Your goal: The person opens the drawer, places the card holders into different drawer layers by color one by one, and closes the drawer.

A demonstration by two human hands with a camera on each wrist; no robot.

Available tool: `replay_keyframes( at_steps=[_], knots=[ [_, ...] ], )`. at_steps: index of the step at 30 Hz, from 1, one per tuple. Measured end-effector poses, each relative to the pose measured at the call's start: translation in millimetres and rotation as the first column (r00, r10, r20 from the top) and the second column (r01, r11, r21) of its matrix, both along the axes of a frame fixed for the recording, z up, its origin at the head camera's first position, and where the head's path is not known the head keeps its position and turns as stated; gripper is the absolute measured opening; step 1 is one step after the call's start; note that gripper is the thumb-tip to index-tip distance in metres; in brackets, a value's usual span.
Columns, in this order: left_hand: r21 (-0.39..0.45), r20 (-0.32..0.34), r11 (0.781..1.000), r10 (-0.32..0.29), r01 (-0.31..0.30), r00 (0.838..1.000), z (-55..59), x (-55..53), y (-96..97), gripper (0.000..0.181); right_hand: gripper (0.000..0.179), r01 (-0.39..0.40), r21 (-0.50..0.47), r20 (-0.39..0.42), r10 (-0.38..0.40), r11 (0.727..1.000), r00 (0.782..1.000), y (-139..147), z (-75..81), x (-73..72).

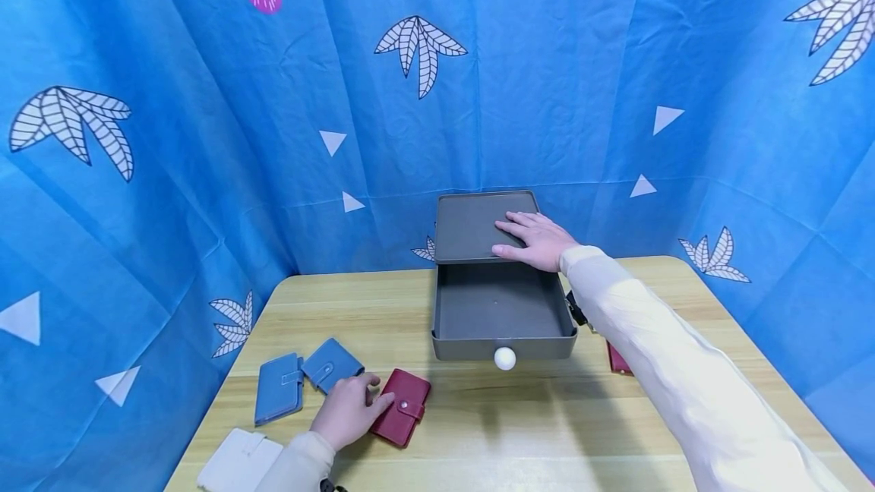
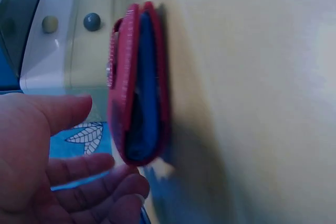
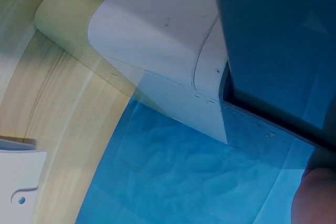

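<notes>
Red wallet [image 1: 398,422] lies on the table [image 1: 492,439], just right of the left fingers; snap strap on its right side, blue lining visible from the left wrist; left hand [image 1: 344,412] has thumb and fingers parted, loosely bent, gripping nothing (thumb tip overlaps the wallet's edge in the head view; cannot tell if it touches); right hand [image 1: 538,241] lies over the top of the grey-topped cabinet [image 1: 468,226], fingers straight and spread, holding nothing; drawer [image 1: 465,349] stands out below and nearer than the right fingers, white knob [image 1: 504,358] in front; blue wallet [image 1: 331,363] just beyond the left fingers, second blue wallet [image 1: 276,392] farther left of them; white wallet [image 1: 235,462] left and nearer, partly behind the left sleeve [image 1: 301,465]; red item [image 1: 617,360] right and nearer than the right fingers, mostly hidden by the right sleeve [image 1: 656,348]; blue curtain [image 1: 547,97] beyond the right fingers.
</notes>
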State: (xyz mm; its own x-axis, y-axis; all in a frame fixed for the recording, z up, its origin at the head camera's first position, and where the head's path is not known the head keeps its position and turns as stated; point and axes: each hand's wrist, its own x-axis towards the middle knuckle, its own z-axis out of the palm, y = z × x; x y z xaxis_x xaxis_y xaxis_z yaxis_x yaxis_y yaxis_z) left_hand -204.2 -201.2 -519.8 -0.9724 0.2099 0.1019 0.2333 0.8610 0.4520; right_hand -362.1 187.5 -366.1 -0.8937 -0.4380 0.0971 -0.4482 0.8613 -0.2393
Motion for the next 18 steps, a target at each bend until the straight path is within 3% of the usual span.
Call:
replay_keyframes(
  at_steps=[4,11,18],
  knots=[
    [0.023,0.021,0.999,0.032,-0.033,0.999,5.4,-5.0,6.1,0.035,0.08,0.004,-0.003,0.008,-0.004,1.0,1.0,0,0.3,0.7],
    [0.034,0.154,0.996,0.08,-0.086,0.985,3.2,-10.4,12.1,0.039,0.081,-0.001,-0.005,0.01,0.002,1.0,1.0,0,-0.6,0.0],
    [0.016,0.122,0.994,0.103,-0.106,0.987,3.4,-9.5,16.3,0.041,0.081,0.002,-0.01,0.003,-0.002,1.0,1.0,1,-1.0,-1.9]
  ],
)
